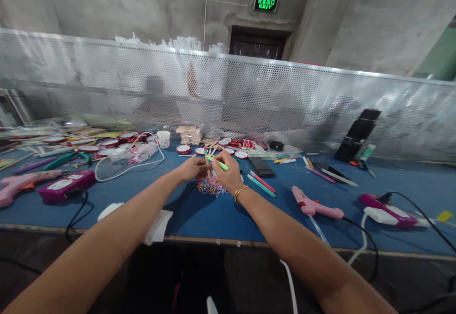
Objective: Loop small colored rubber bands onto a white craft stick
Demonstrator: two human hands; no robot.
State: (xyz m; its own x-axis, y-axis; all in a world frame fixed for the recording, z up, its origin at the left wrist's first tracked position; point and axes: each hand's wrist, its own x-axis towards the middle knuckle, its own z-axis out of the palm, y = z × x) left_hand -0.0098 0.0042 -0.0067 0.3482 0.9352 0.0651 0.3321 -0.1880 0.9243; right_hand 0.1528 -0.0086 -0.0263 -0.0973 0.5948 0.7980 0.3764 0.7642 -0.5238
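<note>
My left hand (195,168) is closed, pinching a narrow wooden stick (208,169) upright, its far end partly hidden by my fingers. Beside it, my right hand (228,171) grips a light green marker (221,165), slanted across the stick; whether its tip touches the wood I cannot tell. Just below both hands lies a heap of tiny multicoloured pieces (213,187) on the blue tabletop (221,219). Red and teal markers (261,185) rest to the right of my right hand.
Pink glue guns (315,206) lie at right and far left, near purple power strips (67,185) with cords. Behind my hands are red-rimmed round lids (184,149), a stack of wooden pieces (190,136) and a paper cup (163,139). A perforated metal panel (256,100) bounds the back.
</note>
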